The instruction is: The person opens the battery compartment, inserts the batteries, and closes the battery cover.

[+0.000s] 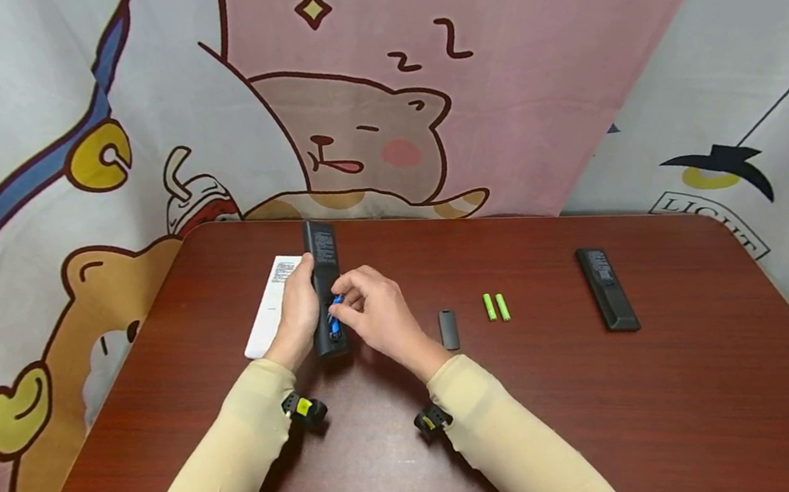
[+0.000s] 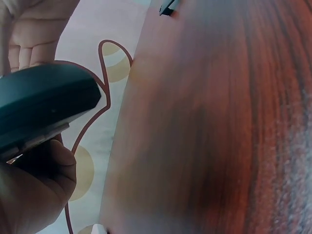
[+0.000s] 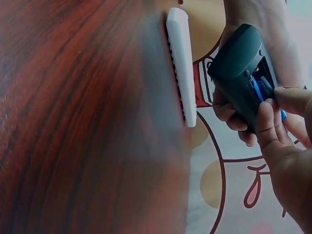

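Observation:
My left hand grips a black remote control, back side up and lifted off the table. Its battery compartment is uncovered at the near end. Blue shows there from a battery, and my right hand pinches at the blue with thumb and fingertips. The fingers partly hide the compartment, so I cannot tell whether one or two blue batteries are there. In the left wrist view the end of the remote blocks sight of the batteries.
A white remote lies left of the held one. To the right on the brown table lie a small dark battery cover, two green batteries and another black remote. A printed cloth hangs behind the table.

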Available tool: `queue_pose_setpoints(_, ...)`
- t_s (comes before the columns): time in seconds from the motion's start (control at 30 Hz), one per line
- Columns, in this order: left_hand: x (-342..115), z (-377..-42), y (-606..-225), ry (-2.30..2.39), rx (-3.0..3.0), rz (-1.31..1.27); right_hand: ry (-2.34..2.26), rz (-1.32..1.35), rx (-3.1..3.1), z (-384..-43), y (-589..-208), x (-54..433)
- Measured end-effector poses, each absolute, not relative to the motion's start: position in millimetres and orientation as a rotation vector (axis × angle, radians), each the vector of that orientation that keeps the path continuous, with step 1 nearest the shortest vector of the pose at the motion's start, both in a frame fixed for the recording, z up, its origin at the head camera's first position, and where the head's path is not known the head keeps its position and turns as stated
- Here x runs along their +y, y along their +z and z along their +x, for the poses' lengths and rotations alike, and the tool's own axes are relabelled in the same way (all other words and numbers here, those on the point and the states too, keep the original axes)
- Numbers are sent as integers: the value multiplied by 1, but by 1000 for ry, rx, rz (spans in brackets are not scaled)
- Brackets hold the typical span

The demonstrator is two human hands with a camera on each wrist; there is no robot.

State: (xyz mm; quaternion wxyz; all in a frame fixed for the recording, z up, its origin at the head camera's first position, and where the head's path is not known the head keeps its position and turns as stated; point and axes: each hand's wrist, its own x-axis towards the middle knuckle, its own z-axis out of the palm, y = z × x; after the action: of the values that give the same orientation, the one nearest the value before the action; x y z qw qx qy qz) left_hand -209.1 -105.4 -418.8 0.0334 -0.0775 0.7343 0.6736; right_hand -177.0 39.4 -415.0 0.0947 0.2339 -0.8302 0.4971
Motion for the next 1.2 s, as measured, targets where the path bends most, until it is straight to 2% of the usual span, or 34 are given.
queue_pose_setpoints(0.47, -108, -209, -419, 2112, 2209, -210, 1490, 794, -2359, -174, -421, 39)
queue_pose_setpoints(1.2, -103, -208, -417, 2173, 2177, -207, 1421, 814, -2314, -169, -424, 40)
